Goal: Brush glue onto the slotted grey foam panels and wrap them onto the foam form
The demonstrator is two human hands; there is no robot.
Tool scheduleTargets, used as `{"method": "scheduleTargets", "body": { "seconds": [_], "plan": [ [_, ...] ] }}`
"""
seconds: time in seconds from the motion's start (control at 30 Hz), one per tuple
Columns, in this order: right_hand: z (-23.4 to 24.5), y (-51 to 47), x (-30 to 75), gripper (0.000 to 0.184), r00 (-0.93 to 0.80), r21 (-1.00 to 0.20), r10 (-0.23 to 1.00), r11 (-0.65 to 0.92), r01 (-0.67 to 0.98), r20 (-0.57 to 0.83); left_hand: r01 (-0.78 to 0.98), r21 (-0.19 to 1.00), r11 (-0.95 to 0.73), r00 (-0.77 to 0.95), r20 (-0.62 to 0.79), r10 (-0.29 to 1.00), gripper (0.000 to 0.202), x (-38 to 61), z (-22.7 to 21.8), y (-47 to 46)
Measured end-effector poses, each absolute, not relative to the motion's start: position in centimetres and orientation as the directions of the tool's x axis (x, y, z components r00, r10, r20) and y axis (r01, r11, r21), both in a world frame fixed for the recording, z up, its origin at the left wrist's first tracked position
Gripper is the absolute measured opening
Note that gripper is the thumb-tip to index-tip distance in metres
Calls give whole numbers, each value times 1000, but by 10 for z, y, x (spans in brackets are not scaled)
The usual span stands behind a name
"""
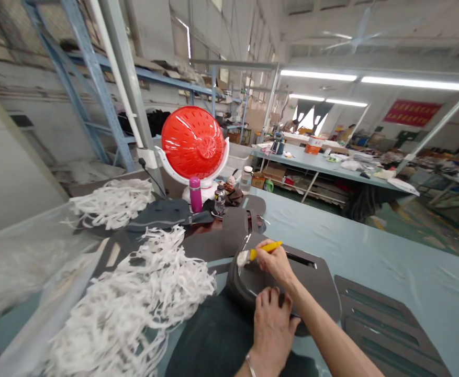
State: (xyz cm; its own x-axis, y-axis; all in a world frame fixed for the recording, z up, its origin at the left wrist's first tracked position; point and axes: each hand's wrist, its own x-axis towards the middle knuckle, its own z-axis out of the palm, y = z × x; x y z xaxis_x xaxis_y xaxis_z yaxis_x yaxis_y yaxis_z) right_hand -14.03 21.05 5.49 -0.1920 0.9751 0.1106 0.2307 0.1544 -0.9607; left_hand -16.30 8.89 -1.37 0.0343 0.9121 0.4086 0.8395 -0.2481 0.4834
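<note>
In my right hand (275, 262) is a paintbrush (267, 247) with a yellow handle, gripped between the fingers. Its pale bristles touch the left end of a stack of dark grey cut panels (313, 288), where a wet-looking shine runs along the edge. My left hand (271, 324) lies on the near side of the same stack, fingers stretched out and pressing on it. A slot is cut in the top panel, partly behind my right hand.
White strips (154, 293) lie heaped on the left. Further back stand a magenta bottle (195, 195), a small dark-capped bottle (220, 200) and a red-faced heater (193, 141). Slotted panels (386, 319) lie on the light blue tabletop (370, 246) at right.
</note>
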Motion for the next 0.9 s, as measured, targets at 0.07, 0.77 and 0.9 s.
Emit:
{"method": "scheduleTargets", "body": {
  "seconds": [0.07, 0.77, 0.9],
  "plan": [
    [54, 235, -145, 23, 20, -949, 983, 168, 267, 180, 829, 502, -248, 33, 398, 917, 46, -164, -13, 90],
    [54, 119, 76, 31, 635, -640, 674, -304, 705, 378, 863, 428, -266, 94, 383, 919, 40, -156, 2, 78],
    [59, 64, 49, 26, 624, -632, 644, -269, 727, 443, 770, 563, -302, 128, 326, 936, 36, -170, 13, 82]
  ]
}}
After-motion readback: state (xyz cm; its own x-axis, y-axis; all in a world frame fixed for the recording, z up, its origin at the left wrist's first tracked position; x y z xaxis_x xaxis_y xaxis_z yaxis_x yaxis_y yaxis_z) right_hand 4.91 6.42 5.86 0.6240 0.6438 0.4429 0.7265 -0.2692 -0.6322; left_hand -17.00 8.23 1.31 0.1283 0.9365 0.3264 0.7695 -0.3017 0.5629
